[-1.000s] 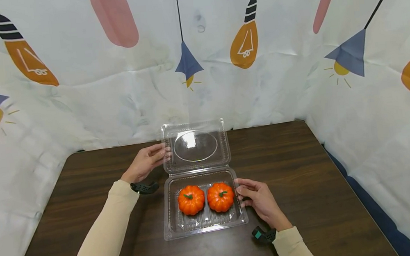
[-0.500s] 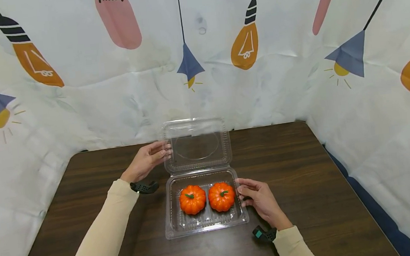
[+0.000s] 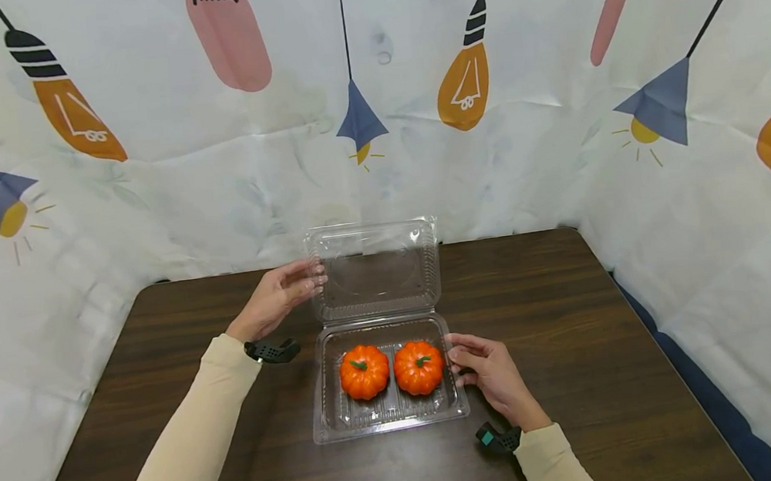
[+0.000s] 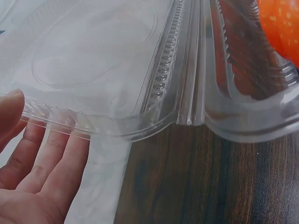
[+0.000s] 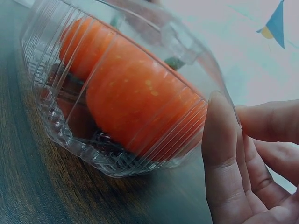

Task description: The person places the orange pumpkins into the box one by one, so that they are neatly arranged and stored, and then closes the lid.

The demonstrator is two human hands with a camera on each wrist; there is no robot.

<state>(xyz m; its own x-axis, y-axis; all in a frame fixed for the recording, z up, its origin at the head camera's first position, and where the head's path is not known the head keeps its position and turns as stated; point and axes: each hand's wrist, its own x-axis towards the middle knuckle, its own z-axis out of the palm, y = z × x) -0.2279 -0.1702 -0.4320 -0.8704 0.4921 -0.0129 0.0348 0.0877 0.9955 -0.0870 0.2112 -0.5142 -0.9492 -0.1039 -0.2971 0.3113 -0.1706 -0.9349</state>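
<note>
A clear plastic clamshell container (image 3: 393,427) lies open on the table, its lid (image 3: 382,276) raised at the back. Two small orange pumpkins with green stems sit side by side in the base, a left pumpkin (image 3: 364,372) and a right pumpkin (image 3: 418,367). My left hand (image 3: 276,299) holds the lid's left edge; the left wrist view has the thumb on the near side and the fingers (image 4: 65,163) behind the plastic. At the base's right rim, my right hand (image 3: 492,373) pinches the edge between thumb and fingers (image 5: 222,140).
The dark wood-grain table (image 3: 614,373) extends around the container on all sides. A white printed fabric wall (image 3: 212,180) stands close behind the table and along both sides. Black straps with a device (image 3: 495,439) circle the wrists.
The lid has tilted up somewhat, with my left hand moving slightly up and right along with it. My right hand stays at the base's rim, and the pumpkins stay in place.
</note>
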